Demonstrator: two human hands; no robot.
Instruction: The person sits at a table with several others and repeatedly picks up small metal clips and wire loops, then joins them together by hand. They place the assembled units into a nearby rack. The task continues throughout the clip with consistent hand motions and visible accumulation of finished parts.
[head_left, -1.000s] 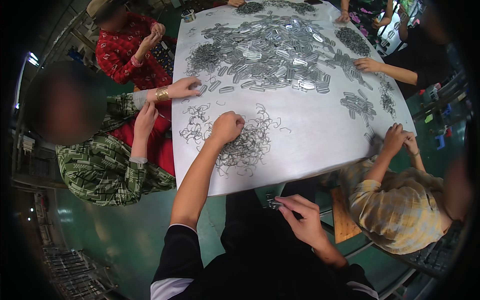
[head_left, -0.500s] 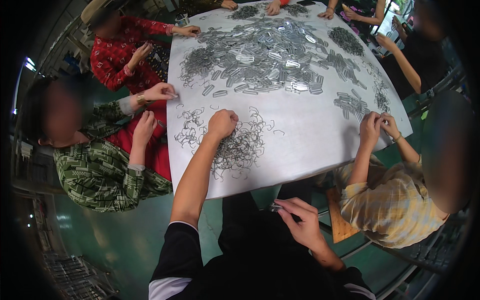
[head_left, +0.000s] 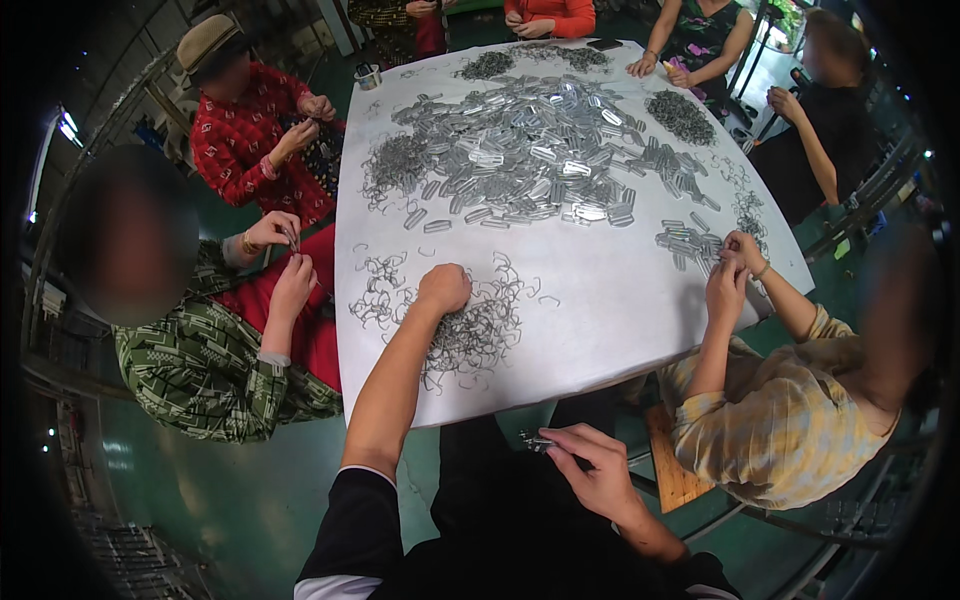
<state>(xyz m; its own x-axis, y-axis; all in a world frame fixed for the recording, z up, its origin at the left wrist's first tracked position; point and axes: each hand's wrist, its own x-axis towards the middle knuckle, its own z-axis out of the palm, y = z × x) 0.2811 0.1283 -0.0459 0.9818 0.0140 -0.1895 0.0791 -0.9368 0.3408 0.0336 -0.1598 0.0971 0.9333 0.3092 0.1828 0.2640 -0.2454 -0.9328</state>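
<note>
One right hand (head_left: 598,472) pinches metal pieces (head_left: 537,440), too tiny to count, just outside the table's (head_left: 600,310) six-o'clock edge, one left hand (head_left: 445,288) curls at eight over one sprawl of wire hooks (head_left: 472,340), gripping any or not I can't tell, and beyond lie one heap of buckles (head_left: 530,150) toward twelve and one tin (head_left: 368,77) at ten.

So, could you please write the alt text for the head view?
A person's left hand is at a pile of bent wire pieces on a white table; their right hand holds small metal pieces near the lap. Farther back lies a heap of flat metal loops, with co-workers around.
</note>
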